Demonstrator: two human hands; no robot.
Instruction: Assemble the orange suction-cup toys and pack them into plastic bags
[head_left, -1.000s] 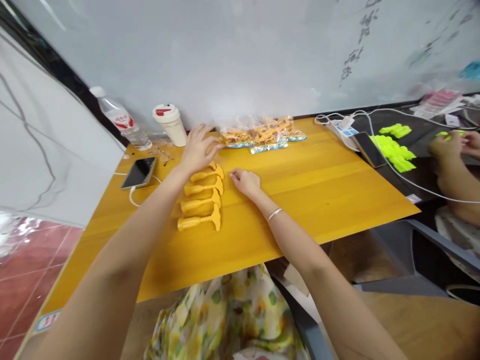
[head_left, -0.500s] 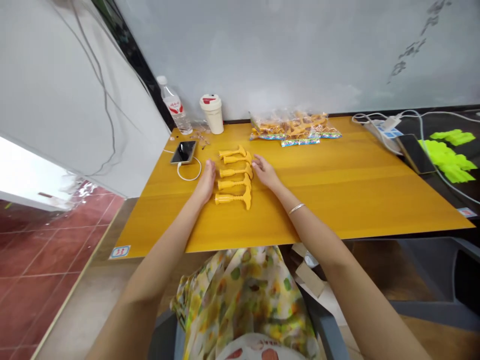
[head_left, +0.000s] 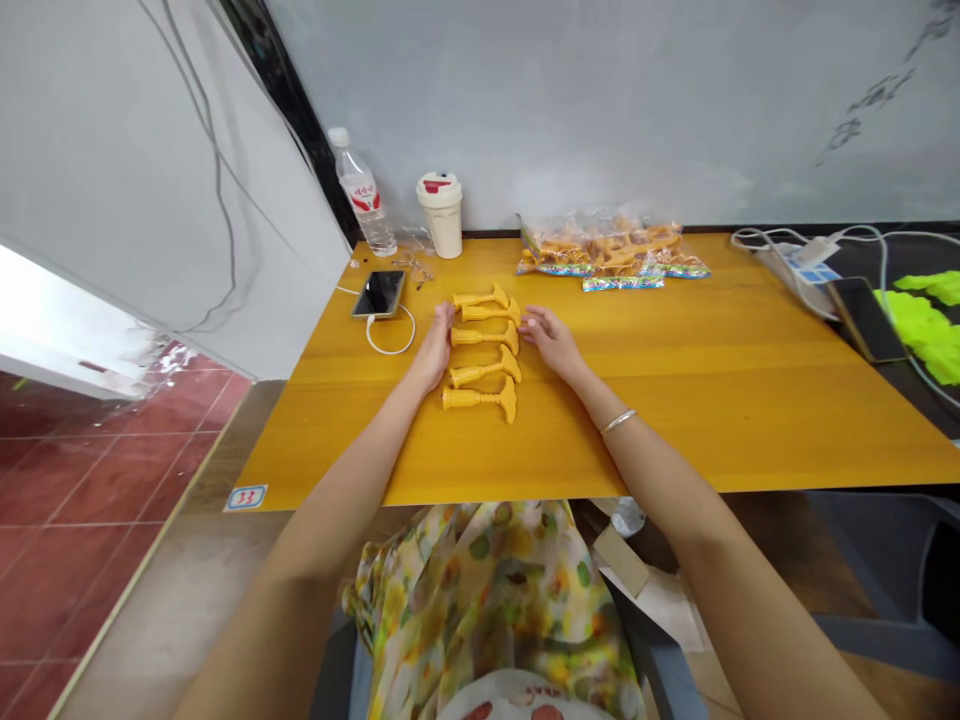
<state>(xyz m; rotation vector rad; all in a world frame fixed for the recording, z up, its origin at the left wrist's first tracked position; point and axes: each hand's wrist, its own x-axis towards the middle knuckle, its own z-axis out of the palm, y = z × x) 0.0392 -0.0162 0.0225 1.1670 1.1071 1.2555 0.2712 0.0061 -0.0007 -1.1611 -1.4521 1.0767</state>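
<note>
Several yellow toy hammers (head_left: 480,337) lie in a column on the yellow-brown table (head_left: 675,400), handles to the left and heads to the right. The two farthest sit close together, partly overlapping; the nearest hammer (head_left: 480,398) lies a little apart. My left hand (head_left: 433,352) is on edge at the handle ends, fingers stretched out, seemingly touching some of them. My right hand (head_left: 553,342) is beside the heads with fingers loosely bent and apart, its fingertips close to the far heads. Whether those fingertips touch is unclear. Neither hand grips anything.
Clear plastic bags with orange-yellow pieces (head_left: 611,250) lie at the back. A bottle (head_left: 365,200), lidded cup (head_left: 442,215) and charging phone (head_left: 379,293) stand or lie back left. At right are a power strip (head_left: 802,270), second phone (head_left: 866,318) and bright green pieces (head_left: 926,325).
My left hand has come closer to the handle ends. The second-nearest hammer is slightly more tilted. The whole view has shifted a little; my right hand stays beside the heads.
</note>
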